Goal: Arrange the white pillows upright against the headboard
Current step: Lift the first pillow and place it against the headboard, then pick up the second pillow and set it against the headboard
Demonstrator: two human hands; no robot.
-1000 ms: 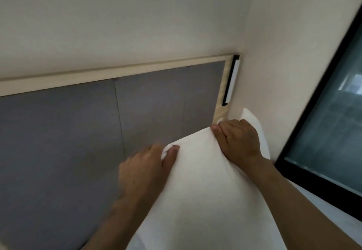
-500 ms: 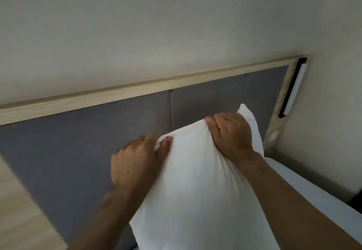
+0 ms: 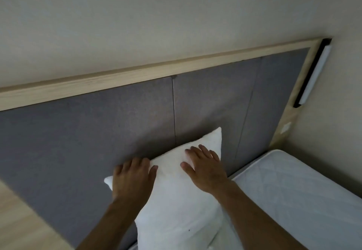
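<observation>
One white pillow (image 3: 176,202) stands upright, its back leaning on the grey padded headboard (image 3: 94,132). My left hand (image 3: 133,179) grips the pillow's upper left edge, fingers behind it and thumb on the front. My right hand (image 3: 203,167) lies flat on the upper right of the pillow's front, fingers spread. The pillow's lower part runs out of view between my forearms.
A white quilted mattress (image 3: 293,194) fills the right side up to the wall corner. A pale wooden rail (image 3: 137,75) tops the headboard, with a slim black-and-white wall light (image 3: 313,75) at its right end. A wooden surface (image 3: 23,220) sits at lower left.
The pillow has come down and back against the headboard. My right hand let go of the top edge and now lies flat on the front. The view has swung left.
</observation>
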